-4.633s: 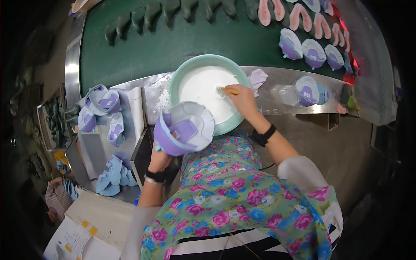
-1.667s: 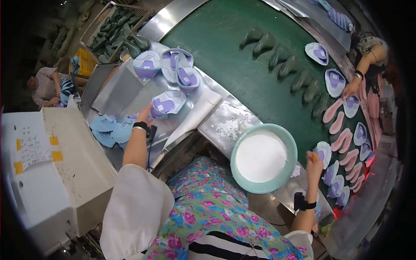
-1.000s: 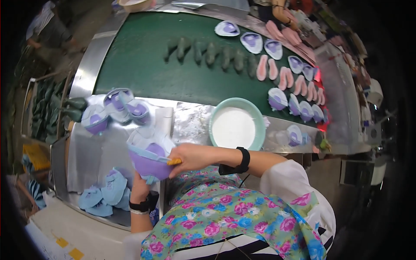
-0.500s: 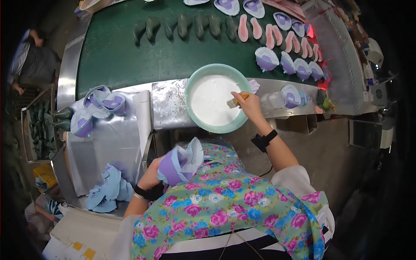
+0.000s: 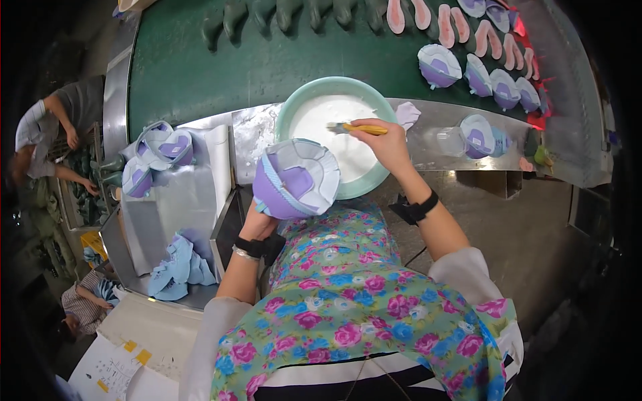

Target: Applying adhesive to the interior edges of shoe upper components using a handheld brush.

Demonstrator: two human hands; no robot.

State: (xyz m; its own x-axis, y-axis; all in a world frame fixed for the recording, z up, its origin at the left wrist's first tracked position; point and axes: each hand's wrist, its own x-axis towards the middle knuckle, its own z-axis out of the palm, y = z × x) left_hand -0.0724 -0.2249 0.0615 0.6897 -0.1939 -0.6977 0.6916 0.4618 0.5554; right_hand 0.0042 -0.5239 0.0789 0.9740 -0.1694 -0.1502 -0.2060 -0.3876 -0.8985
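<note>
My left hand is closed around the underside of a purple and pale-blue shoe upper. Its open side faces up, and it overlaps the near-left rim of a mint-green basin. White liquid fills much of the basin. Over it, my right hand pinches the yellow handle of a flat brush. The bristles point left toward the basin's middle, above the shoe upper and apart from it. My left fingers are partly hidden beneath the upper.
Dark green shoe lasts, pink insoles and more shoe uppers lie on the green belt. At left, a metal tray holds uppers and light-blue shoe pieces. A co-worker bends over a rack of lasts.
My left hand has raised the shoe upper up and right to the basin, turning its opening upward. My right hand has lifted the brush, which now points left. The co-worker at left leans in.
</note>
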